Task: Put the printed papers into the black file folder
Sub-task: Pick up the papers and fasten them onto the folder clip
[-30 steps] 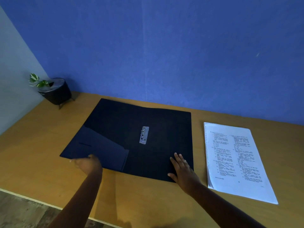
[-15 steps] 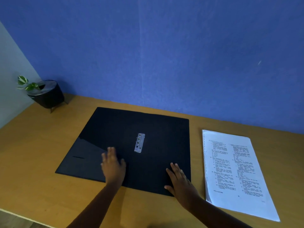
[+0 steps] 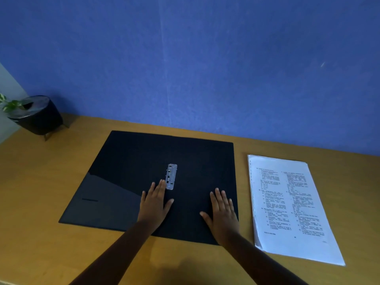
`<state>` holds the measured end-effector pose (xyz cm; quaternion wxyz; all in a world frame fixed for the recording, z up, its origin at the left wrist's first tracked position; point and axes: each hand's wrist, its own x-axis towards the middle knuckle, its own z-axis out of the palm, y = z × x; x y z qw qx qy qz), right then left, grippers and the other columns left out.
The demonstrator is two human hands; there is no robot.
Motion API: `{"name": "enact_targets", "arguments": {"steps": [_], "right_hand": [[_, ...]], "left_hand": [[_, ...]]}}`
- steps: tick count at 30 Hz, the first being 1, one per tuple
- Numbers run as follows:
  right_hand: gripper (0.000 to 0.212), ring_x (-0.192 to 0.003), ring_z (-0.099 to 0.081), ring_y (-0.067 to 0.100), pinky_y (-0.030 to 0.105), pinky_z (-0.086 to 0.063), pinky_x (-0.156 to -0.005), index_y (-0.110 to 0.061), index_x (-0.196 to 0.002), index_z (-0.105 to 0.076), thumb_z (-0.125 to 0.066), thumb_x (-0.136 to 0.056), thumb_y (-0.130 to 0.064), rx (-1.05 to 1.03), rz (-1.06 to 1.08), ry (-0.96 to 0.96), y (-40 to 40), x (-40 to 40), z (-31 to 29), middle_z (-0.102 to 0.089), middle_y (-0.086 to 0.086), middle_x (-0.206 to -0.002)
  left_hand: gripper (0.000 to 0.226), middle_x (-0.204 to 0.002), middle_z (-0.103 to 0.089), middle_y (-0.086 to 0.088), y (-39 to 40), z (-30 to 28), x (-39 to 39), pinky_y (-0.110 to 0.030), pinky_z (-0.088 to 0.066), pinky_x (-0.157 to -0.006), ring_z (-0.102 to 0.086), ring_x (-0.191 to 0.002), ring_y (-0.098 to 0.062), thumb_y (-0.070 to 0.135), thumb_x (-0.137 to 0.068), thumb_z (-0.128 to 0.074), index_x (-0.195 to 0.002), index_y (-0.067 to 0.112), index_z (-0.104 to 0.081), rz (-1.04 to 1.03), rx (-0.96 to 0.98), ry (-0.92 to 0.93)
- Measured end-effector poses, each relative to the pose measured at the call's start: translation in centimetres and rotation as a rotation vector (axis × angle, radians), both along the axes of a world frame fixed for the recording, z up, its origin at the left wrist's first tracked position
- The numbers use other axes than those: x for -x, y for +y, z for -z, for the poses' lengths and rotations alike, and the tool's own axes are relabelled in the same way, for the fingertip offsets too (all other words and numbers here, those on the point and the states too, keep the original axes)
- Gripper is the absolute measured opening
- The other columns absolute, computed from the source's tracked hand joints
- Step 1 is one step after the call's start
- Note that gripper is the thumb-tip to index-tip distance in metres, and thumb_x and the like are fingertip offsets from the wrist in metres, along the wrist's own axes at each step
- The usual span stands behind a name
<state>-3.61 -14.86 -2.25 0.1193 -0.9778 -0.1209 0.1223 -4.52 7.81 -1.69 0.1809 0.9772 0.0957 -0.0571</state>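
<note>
The black file folder lies spread flat on the wooden table, with a metal fastener clip along its middle fold. My left hand rests palm-down on the folder just below the clip, fingers apart, holding nothing. My right hand presses flat on the folder's right half near its front corner, also holding nothing. The stack of printed papers lies on the table to the right of the folder, apart from it and untouched.
A black plant pot with green leaves stands at the table's far left corner. A blue wall runs along the table's back edge. Bare wooden table surrounds the folder; its front edge is near the bottom left.
My left hand has moved from the folder's left front edge rightward onto the middle, near the clip. The folder's left flap now lies flat. My right hand stays in place.
</note>
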Motion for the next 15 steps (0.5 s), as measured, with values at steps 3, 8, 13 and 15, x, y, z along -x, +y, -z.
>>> {"name": "enact_targets", "arguments": {"steps": [3,8,13,15], "right_hand": [[0.077,-0.138,0.024,0.013,0.031,0.012,-0.114,-0.020,-0.147,0.010,-0.021,-0.090,-0.062,0.018,0.020,-0.032,-0.5,1.1,0.8,0.017,-0.003,-0.156],[0.074,-0.139,0.022,0.012,0.030,0.012,-0.113,-0.021,-0.144,0.013,-0.015,-0.090,-0.062,0.036,0.017,-0.079,-1.4,1.8,1.1,0.019,-0.005,-0.152],[0.073,-0.144,0.011,0.015,0.033,0.005,-0.114,-0.020,-0.149,-0.004,-0.021,-0.091,-0.060,0.054,0.046,-0.098,-1.5,1.9,0.7,0.001,0.000,-0.160],[0.070,-0.148,-0.003,0.018,0.033,-0.005,-0.116,-0.022,-0.149,-0.014,-0.025,-0.091,-0.060,0.040,0.052,-0.132,-1.1,1.3,0.2,-0.005,-0.001,-0.160]], "left_hand": [[0.071,-0.159,-0.008,0.001,-0.6,0.3,0.8,-0.046,-0.007,-0.117,0.000,-0.146,-0.020,0.046,-0.093,-0.037,-0.148,0.017,-0.003,0.012,-0.014,-0.017],[0.078,-0.159,-0.004,0.001,-1.6,1.2,1.8,-0.047,0.001,-0.116,0.008,-0.144,-0.020,0.054,-0.091,-0.034,-0.146,0.015,0.005,0.040,-0.065,-0.024],[0.079,-0.156,0.005,0.005,-2.3,1.1,2.1,-0.048,0.003,-0.116,0.017,-0.140,-0.018,0.065,-0.085,-0.008,-0.146,0.017,0.009,0.074,-0.123,-0.004],[0.075,-0.158,0.001,0.004,-2.3,1.0,2.0,-0.047,0.003,-0.116,0.016,-0.140,-0.016,0.060,-0.089,-0.017,-0.147,0.017,0.003,0.061,-0.089,-0.010]]}}
